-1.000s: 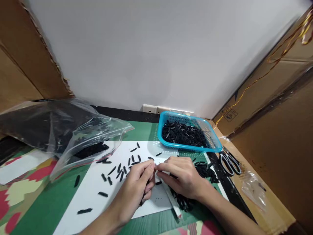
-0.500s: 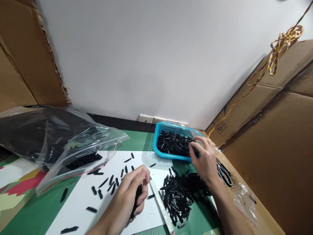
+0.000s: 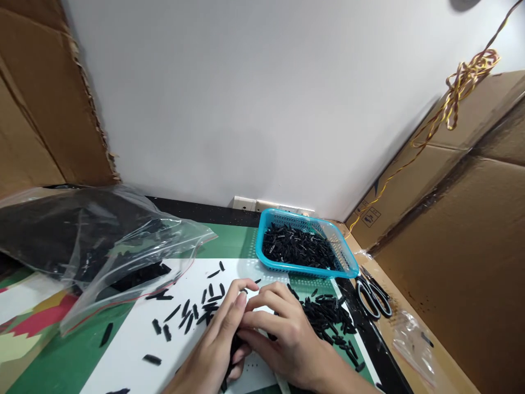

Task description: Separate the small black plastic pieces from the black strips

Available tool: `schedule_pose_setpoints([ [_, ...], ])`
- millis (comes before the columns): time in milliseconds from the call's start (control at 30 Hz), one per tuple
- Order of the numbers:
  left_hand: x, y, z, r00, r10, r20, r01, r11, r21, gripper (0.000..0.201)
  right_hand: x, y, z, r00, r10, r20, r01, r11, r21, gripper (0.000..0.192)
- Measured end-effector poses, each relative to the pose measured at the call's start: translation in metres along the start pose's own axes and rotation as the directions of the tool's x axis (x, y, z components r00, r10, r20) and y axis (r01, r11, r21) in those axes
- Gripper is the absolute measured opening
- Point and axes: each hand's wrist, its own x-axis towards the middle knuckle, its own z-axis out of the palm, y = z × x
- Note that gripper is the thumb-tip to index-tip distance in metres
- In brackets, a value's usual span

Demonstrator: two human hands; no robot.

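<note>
We had our left hand curled over the white sheet, its fingers folded around a small bundle of black pieces that showed dark in the palm. Our right hand lay against it, thumb and forefinger pinched together at the left fingertips; whether a piece sat in that pinch we could not tell.

Just left of our hands, loose black pieces lay scattered across the sheet. To the right, a heap of black pieces rested on the green mat, touching the sheet's edge. Beyond the heap stood a blue basket holding more of the same pieces. Scissors lay just right of the basket. On the far left, a clear plastic bag sprawled with its mouth towards the sheet.
</note>
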Motion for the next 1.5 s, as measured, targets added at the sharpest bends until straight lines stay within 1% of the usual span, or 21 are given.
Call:
schedule_pose_setpoints([
  [133,0.001,0.003,0.001,0.999,0.003,0.042,-0.003,1.000,-0.010,0.070,-0.001,0.002,-0.001,0.996,0.092,-0.024,-0.088,0.988,0.129,0.005],
  [233,0.004,0.004,-0.001,0.999,-0.001,0.045,0.003,0.998,-0.059,0.062,0.000,0.001,-0.005,0.989,0.144,-0.017,-0.139,0.973,0.185,0.005],
  [333,0.009,0.004,-0.005,0.998,-0.044,0.048,0.048,0.995,-0.086,0.055,0.001,0.000,-0.012,0.977,0.211,-0.027,-0.202,0.962,0.185,0.007],
  [400,0.013,0.005,-0.008,0.995,-0.078,0.064,0.084,0.993,-0.089,0.054,0.000,0.001,-0.015,0.971,0.230,-0.072,-0.217,0.965,0.149,0.009],
  [467,0.015,0.006,-0.010,0.993,-0.081,0.089,0.089,0.992,-0.095,0.052,-0.001,0.003,-0.017,0.969,0.207,-0.135,-0.194,0.975,0.104,0.011],
  [533,0.015,0.008,-0.010,0.990,-0.051,0.130,0.065,0.992,-0.106,0.046,-0.002,0.005,-0.017,0.970,0.169,-0.176,-0.159,0.985,0.072,0.012],
  [600,0.013,0.009,-0.009,0.984,-0.016,0.179,0.038,0.992,-0.122,0.043,-0.003,0.006,-0.017,0.970,0.161,-0.183,-0.152,0.986,0.065,0.012],
  [667,0.012,0.010,-0.008,0.980,0.014,0.200,0.017,0.988,-0.152,0.042,-0.003,0.005,-0.017,0.966,0.192,-0.173,-0.182,0.981,0.072,0.010],
  [767,0.010,0.011,-0.006,0.982,0.029,0.185,0.005,0.984,-0.177,0.040,-0.003,0.004,-0.018,0.961,0.232,-0.149,-0.220,0.971,0.092,0.009],
  [900,0.008,0.012,-0.005,0.983,0.026,0.182,0.007,0.984,-0.175,0.038,-0.005,0.005,-0.020,0.959,0.243,-0.143,-0.230,0.968,0.105,0.009],
  [1067,0.006,0.014,-0.006,0.982,0.030,0.184,-0.001,0.988,-0.154,0.037,-0.005,0.006,-0.021,0.969,0.206,-0.138,-0.196,0.977,0.084,0.010],
  [1200,0.006,0.013,-0.006,0.982,0.030,0.185,-0.003,0.990,-0.144,0.036,-0.006,0.007,-0.021,0.973,0.166,-0.160,-0.157,0.985,0.072,0.011],
  [1333,0.007,0.013,-0.006,0.984,0.017,0.177,0.008,0.990,-0.140,0.034,-0.006,0.008,-0.023,0.972,0.173,-0.157,-0.163,0.984,0.073,0.012],
  [1500,0.006,0.014,-0.005,0.982,0.028,0.185,-0.001,0.990,-0.143,0.035,-0.005,0.009,-0.025,0.973,0.183,-0.140,-0.173,0.982,0.076,0.010],
])
